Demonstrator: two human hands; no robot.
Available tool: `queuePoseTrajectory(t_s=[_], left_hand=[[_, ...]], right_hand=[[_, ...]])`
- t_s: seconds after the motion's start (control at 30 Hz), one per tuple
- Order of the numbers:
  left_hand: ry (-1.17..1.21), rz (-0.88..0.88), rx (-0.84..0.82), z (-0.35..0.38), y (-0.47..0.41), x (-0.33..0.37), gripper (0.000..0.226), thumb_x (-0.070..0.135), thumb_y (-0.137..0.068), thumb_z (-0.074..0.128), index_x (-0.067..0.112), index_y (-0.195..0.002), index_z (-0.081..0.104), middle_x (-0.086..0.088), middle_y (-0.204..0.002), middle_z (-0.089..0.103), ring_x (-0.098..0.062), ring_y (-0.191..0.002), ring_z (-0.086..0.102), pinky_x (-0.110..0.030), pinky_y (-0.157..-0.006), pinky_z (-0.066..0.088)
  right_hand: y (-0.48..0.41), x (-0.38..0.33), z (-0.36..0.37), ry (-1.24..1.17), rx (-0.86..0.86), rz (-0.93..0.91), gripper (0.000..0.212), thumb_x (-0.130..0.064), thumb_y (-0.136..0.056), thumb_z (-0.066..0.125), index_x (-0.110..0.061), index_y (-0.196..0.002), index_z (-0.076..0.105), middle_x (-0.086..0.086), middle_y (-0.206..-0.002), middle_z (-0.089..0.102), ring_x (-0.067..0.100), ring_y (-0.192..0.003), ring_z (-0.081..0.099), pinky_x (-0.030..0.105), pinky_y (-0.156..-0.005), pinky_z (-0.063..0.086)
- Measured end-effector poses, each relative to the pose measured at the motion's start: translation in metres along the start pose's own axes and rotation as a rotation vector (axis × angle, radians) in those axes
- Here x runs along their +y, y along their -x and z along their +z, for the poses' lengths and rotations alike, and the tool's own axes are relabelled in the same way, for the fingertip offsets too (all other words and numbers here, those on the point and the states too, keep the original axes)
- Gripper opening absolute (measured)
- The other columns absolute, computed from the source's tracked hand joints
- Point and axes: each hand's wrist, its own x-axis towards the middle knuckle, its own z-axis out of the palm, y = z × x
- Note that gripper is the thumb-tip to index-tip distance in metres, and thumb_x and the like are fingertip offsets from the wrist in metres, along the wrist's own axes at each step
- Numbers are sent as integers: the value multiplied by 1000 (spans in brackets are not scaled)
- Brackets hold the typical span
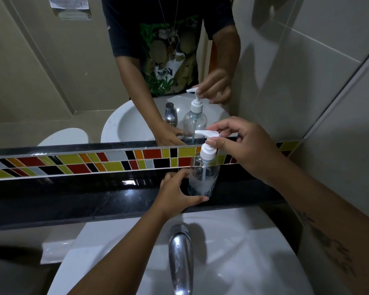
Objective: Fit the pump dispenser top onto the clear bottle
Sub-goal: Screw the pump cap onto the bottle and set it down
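Note:
A clear bottle [202, 179] stands upright on the black ledge [94, 201] behind the sink, with a little liquid in it. The white pump dispenser top [208, 145] sits on its neck, collar down, the dip tube reaching into the bottle and the nozzle pointing left. My left hand [177, 192] curls around the lower left side of the bottle. My right hand [243, 145] pinches the pump head from the right, thumb on the stem and fingertips on top.
A chrome tap [180, 258] rises from the white sink [243, 262] just in front of the ledge. A strip of coloured tiles [73, 165] and a mirror [73, 81] back the ledge. A tiled wall [339, 124] closes the right side.

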Motion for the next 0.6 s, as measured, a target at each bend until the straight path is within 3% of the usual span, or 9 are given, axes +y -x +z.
queuePoseTrajectory(t_s=[0.07, 0.17, 0.2, 0.3, 0.43, 0.53, 0.6], left_hand=[[16, 9, -10, -3, 0, -3, 80, 47, -64, 93, 44, -134, 54, 3, -136, 50, -18, -131, 42, -39, -112, 44], [43, 20, -36, -10, 0, -8, 79, 37, -66, 95, 40, -135, 57, 3, -133, 50, -8, -125, 43, -15, -103, 40], [43, 23, -37, -13, -1, -11, 78, 38, -66, 95, 42, -134, 57, 4, -133, 51, -7, -125, 44, -14, -101, 39], [26, 23, -18, -24, -3, -19, 75, 52, -61, 94, 50, -127, 58, 7, -131, 62, -12, -126, 54, -34, -109, 49], [-15, -2, 0, -44, -1, -32, 81, 68, -55, 89, 54, -127, 57, 7, -132, 66, -14, -124, 61, -44, -106, 54], [-17, -20, 35, -59, 5, -40, 80, 67, -55, 89, 51, -127, 57, 8, -134, 65, -16, -128, 58, -47, -106, 54], [-17, -33, 59, -68, 9, -43, 80, 67, -55, 89, 51, -127, 58, 10, -133, 67, -17, -129, 57, -49, -105, 54]], right_hand=[[-3, -1, -2, 71, -58, -22, 22, -15, -89, 71, -20, -111, 73, -20, -83, 59, -12, -67, 54, 2, -63, 37], [-10, -3, -6, 156, -147, -91, 22, -15, -92, 68, -27, -110, 72, -15, -97, 64, -3, -83, 55, 7, -71, 37], [-13, -4, -6, 197, -175, -123, 23, -15, -93, 66, -28, -111, 71, -9, -103, 67, 2, -89, 55, 11, -77, 38], [-23, -10, -1, 345, -232, -281, 26, -15, -95, 59, -23, -116, 72, 0, -111, 72, 20, -98, 58, 26, -88, 39], [-37, -24, 13, 415, -319, -369, 28, -12, -95, 57, -23, -116, 72, -5, -115, 72, 16, -101, 57, 20, -90, 35], [-46, -32, 29, 403, -364, -351, 30, -9, -96, 58, -28, -115, 72, -8, -122, 71, 14, -107, 53, 17, -92, 34], [-49, -35, 37, 387, -369, -357, 31, -7, -96, 58, -27, -113, 73, -8, -129, 69, 5, -109, 49, 7, -92, 29]])
